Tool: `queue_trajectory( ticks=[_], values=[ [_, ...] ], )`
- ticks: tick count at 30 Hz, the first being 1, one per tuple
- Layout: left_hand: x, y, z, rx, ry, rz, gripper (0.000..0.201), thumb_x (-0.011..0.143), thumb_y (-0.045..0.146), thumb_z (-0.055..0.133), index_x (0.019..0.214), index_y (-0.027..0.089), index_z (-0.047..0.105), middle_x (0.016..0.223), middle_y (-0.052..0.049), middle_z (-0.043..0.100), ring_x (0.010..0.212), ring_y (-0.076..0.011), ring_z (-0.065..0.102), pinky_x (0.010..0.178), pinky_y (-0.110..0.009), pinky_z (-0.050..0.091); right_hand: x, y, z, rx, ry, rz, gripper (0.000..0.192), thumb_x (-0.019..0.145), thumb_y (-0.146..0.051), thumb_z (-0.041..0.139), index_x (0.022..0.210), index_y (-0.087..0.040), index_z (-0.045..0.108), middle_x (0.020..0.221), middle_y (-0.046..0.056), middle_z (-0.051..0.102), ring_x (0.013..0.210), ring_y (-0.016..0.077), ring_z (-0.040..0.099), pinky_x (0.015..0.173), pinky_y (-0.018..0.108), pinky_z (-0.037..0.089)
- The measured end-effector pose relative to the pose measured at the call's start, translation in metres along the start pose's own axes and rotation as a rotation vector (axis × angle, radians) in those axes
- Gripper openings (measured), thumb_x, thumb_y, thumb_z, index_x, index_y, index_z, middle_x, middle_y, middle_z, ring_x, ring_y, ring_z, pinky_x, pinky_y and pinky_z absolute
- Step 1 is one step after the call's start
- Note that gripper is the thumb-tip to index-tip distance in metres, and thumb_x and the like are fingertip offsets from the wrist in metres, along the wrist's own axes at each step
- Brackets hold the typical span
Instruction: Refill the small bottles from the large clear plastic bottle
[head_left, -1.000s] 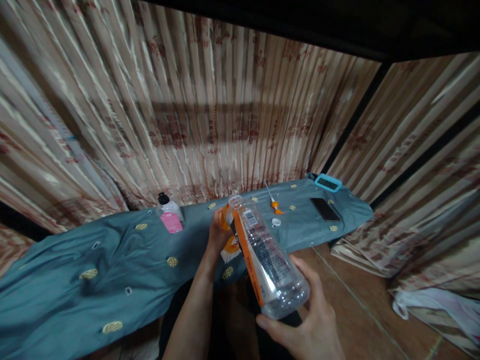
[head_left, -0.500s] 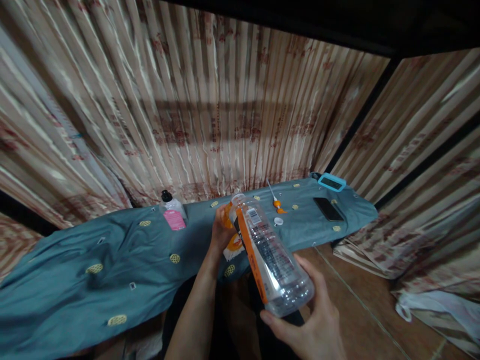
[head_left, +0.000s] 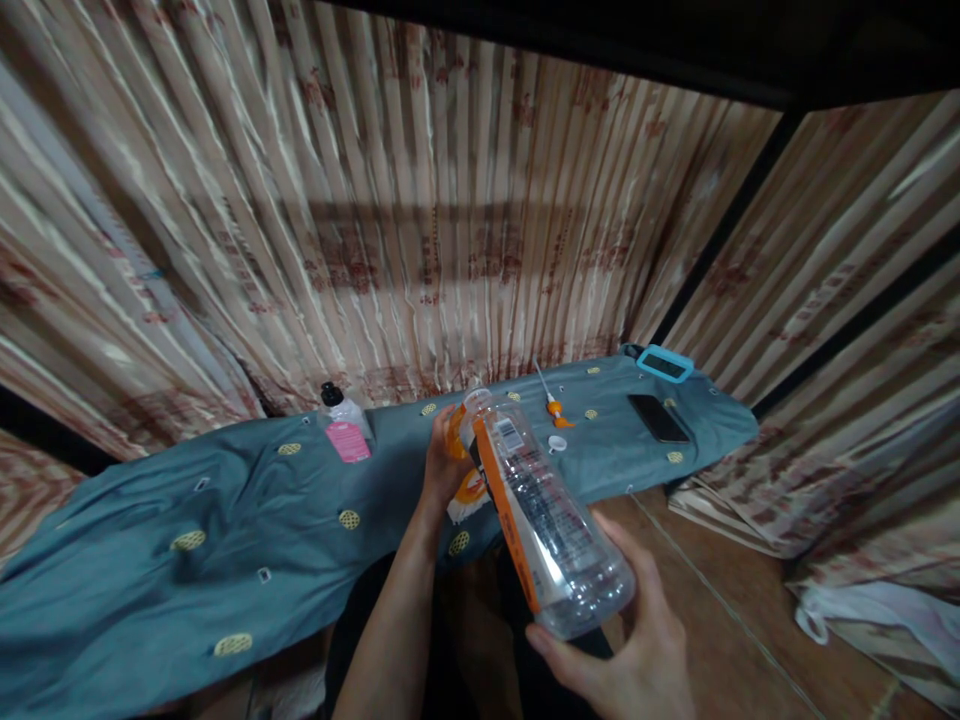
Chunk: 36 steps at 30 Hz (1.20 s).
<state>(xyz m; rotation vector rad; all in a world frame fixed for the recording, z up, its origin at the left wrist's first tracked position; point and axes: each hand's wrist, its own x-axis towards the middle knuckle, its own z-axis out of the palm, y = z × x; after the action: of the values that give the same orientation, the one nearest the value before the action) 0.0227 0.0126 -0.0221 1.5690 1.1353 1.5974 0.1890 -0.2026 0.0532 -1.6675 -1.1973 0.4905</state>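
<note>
My right hand (head_left: 626,635) grips the base of a large clear plastic bottle (head_left: 551,520) with an orange and white label. The bottle is tilted, neck down and away from me, its base raised toward me. At its neck, my left hand (head_left: 444,455) is wrapped round an orange bottle (head_left: 470,488) with a pale lower part, mostly hidden behind the clear bottle. The two necks are close together; I cannot tell whether they touch. Right of them lie an orange pump head (head_left: 556,410) with a white tube and a small white cap (head_left: 556,443).
A pink-labelled bottle with a black top (head_left: 348,432) stands left on the teal cloth (head_left: 247,510). A black phone (head_left: 658,418) and a blue-framed device (head_left: 664,364) lie at the right. Patterned curtains (head_left: 450,220) hang behind; a white bag (head_left: 885,620) is at lower right.
The clear bottle's base and my right hand have shifted very slightly right and down. Both hands keep their grips.
</note>
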Motion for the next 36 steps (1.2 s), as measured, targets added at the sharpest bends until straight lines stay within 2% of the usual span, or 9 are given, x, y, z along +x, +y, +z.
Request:
queue_trajectory(
  ticks=[6,12,20,25,36],
  values=[
    [0.000,0.004,0.000,0.026,-0.019,0.010,0.062,0.076,0.044,0.076,0.129,0.021,0.054,0.128,-0.011,0.067,0.119,-0.0297,0.065,0.102,-0.044,0.053,0.000,0.001,0.000,-0.013,0.015,-0.008,0.085,0.058,-0.047,0.079,0.135,-0.025,0.050,0.124,0.010,0.073,0.115,0.0381,0.070,0.089,0.049,0.057],
    [0.002,0.000,0.000,-0.001,-0.034,0.013,0.070,0.069,0.040,0.080,0.131,0.022,0.054,0.126,-0.011,0.068,0.113,-0.0285,0.068,0.098,-0.045,0.056,0.000,0.003,0.000,-0.014,0.040,-0.017,0.085,0.059,-0.049,0.079,0.135,-0.024,0.051,0.128,0.012,0.071,0.117,0.0388,0.069,0.093,0.052,0.054],
    [0.002,-0.002,-0.002,-0.019,-0.044,-0.021,0.076,0.065,0.042,0.082,0.133,0.023,0.053,0.131,-0.011,0.067,0.118,-0.0284,0.066,0.101,-0.042,0.054,0.003,0.015,-0.002,0.009,0.038,-0.055,0.090,0.057,-0.047,0.086,0.138,-0.025,0.051,0.127,0.011,0.071,0.115,0.0362,0.070,0.085,0.043,0.059],
    [0.001,-0.001,-0.001,-0.035,-0.039,-0.025,0.073,0.065,0.043,0.081,0.130,0.024,0.055,0.126,-0.010,0.069,0.113,-0.0284,0.069,0.096,-0.042,0.056,0.004,0.017,-0.002,0.031,0.047,-0.071,0.090,0.057,-0.046,0.087,0.138,-0.025,0.052,0.127,0.011,0.072,0.113,0.0351,0.071,0.086,0.043,0.059],
    [0.002,-0.005,-0.001,0.002,-0.016,0.006,0.070,0.065,0.039,0.081,0.129,0.023,0.057,0.125,-0.009,0.070,0.113,-0.0280,0.068,0.098,-0.043,0.055,0.001,0.025,-0.004,0.035,0.024,-0.091,0.092,0.056,-0.041,0.088,0.138,-0.024,0.052,0.129,0.011,0.071,0.116,0.0360,0.070,0.091,0.045,0.059]
  ],
)
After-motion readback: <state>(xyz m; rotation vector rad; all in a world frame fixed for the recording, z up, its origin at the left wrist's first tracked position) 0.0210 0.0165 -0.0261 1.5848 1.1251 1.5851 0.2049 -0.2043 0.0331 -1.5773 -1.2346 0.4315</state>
